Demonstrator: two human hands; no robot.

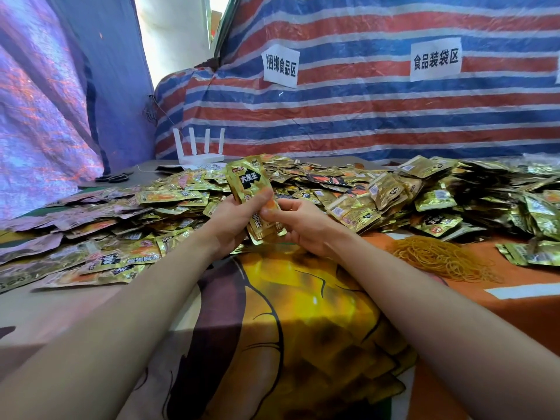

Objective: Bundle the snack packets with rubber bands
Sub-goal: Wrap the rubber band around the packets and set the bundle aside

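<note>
A small stack of gold snack packets (246, 180) stands upright between my hands above the table. My left hand (233, 221) grips the stack from the left, thumb across its front. My right hand (298, 221) holds its lower right edge with thumb and curled fingers. Whether a rubber band is on the stack cannot be told. A heap of yellow rubber bands (445, 259) lies on the cloth to the right. Loose gold packets (357, 189) are piled across the back of the table.
A white router (201, 153) with several antennas stands at the back left, with black scissors (112, 178) near it. Striped tarpaulin (363, 116) with paper signs closes off the back. A printed orange and yellow cloth (303, 313) covers the table in front of me.
</note>
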